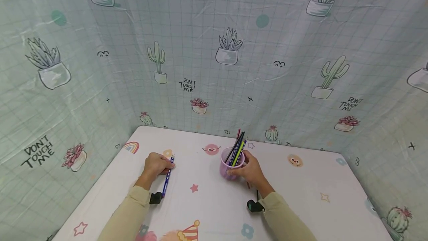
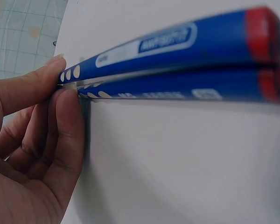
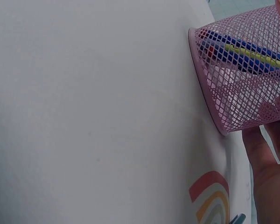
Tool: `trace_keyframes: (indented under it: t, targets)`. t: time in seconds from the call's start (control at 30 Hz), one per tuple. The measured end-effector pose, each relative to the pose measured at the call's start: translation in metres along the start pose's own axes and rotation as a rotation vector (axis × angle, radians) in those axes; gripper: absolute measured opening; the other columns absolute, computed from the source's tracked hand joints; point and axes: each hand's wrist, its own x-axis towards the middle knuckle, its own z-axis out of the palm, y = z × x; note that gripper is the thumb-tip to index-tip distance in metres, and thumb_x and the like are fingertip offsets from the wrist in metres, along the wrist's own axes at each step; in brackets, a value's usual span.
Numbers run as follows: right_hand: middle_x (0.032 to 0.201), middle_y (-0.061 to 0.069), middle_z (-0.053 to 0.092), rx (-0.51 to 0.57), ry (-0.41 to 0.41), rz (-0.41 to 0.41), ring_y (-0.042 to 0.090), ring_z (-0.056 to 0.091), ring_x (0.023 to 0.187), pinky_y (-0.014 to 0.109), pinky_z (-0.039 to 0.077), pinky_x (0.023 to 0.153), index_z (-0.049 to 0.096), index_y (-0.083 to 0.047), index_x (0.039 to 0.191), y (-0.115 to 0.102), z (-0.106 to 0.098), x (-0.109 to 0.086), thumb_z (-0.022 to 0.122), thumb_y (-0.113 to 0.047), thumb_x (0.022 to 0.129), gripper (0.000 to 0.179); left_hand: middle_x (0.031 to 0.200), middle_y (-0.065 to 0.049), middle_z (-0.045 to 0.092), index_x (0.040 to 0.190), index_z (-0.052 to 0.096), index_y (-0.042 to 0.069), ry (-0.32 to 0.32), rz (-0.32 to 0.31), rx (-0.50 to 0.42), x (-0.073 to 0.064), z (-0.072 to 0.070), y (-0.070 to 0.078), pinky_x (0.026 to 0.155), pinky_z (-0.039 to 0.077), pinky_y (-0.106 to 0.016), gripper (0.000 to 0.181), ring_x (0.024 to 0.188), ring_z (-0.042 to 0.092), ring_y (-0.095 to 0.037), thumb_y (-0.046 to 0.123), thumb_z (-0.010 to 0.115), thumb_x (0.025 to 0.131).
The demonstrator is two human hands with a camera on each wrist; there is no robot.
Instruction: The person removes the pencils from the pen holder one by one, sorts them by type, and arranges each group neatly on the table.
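My left hand is at the left of the table. It pinches two blue pencils with white dots between thumb and fingers. They lie close together, their red ends toward the camera in the left wrist view; in the head view they look like one blue stick. The right hand grips a pink mesh pencil cup round its side. Upright but leaning, several pencils stand in the cup, blue, dark and yellow-green ones among them. Through the mesh their lower ends show.
Under the right wrist, a thin brown stick partly shows; what it is, I cannot tell. Small black cameras are strapped at both wrists. The white table has printed stars and faces. A cactus-patterned curtain stands behind it and at both sides.
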Motion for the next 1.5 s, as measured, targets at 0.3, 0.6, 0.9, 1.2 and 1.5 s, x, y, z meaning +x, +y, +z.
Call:
trace_keyframes:
  t: [0.3, 0.6, 0.9, 1.2, 1.5]
  targets:
    - [0.139, 0.01, 0.067, -0.007, -0.005, -0.001, 0.035, 0.061, 0.135, 0.054, 0.048, 0.114, 0.057, -0.011, 0.136, 0.0, 0.0, 0.0, 0.1, -0.017, 0.066, 0.083, 0.071, -0.006, 0.068, 0.085, 0.072, -0.003, -0.001, 0.003, 0.012, -0.002, -0.001, 0.0, 0.056, 0.059, -0.025, 0.022, 0.057, 0.064, -0.012, 0.005, 0.091, 0.076]
    - [0.138, 0.009, 0.067, -0.004, -0.005, -0.004, 0.034, 0.061, 0.135, 0.053, 0.048, 0.114, 0.056, -0.011, 0.137, -0.002, -0.001, 0.0, 0.1, -0.017, 0.066, 0.083, 0.075, -0.008, 0.069, 0.084, 0.071, 0.0, 0.007, 0.004, 0.054, -0.004, 0.0, 0.0, 0.057, 0.057, -0.024, 0.022, 0.059, 0.062, -0.014, 0.008, 0.091, 0.078]
    - [0.138, 0.009, 0.068, -0.005, 0.006, 0.001, 0.034, 0.061, 0.134, 0.054, 0.048, 0.114, 0.057, -0.012, 0.137, -0.003, 0.0, -0.002, 0.1, -0.017, 0.066, 0.083, 0.076, -0.01, 0.071, 0.083, 0.071, -0.001, 0.017, 0.037, 0.06, -0.001, 0.001, -0.003, 0.053, 0.055, -0.023, 0.023, 0.057, 0.063, -0.012, 0.007, 0.091, 0.077]
    - [0.136, 0.008, 0.068, -0.011, 0.005, -0.005, 0.033, 0.063, 0.132, 0.053, 0.05, 0.113, 0.057, -0.011, 0.135, -0.001, 0.002, -0.002, 0.1, -0.016, 0.066, 0.081, 0.075, -0.01, 0.07, 0.084, 0.07, -0.002, 0.018, 0.041, 0.082, 0.002, 0.0, -0.008, 0.052, 0.056, -0.023, 0.025, 0.057, 0.063, -0.013, 0.006, 0.092, 0.076]
    - [0.137, 0.012, 0.067, -0.023, 0.008, -0.002, 0.034, 0.062, 0.133, 0.053, 0.048, 0.114, 0.057, -0.01, 0.134, 0.002, 0.002, 0.001, 0.101, -0.016, 0.065, 0.082, 0.071, -0.007, 0.071, 0.085, 0.072, -0.002, 0.009, 0.055, 0.062, 0.004, -0.009, -0.004, 0.052, 0.054, -0.023, 0.024, 0.056, 0.063, -0.012, 0.01, 0.091, 0.077]
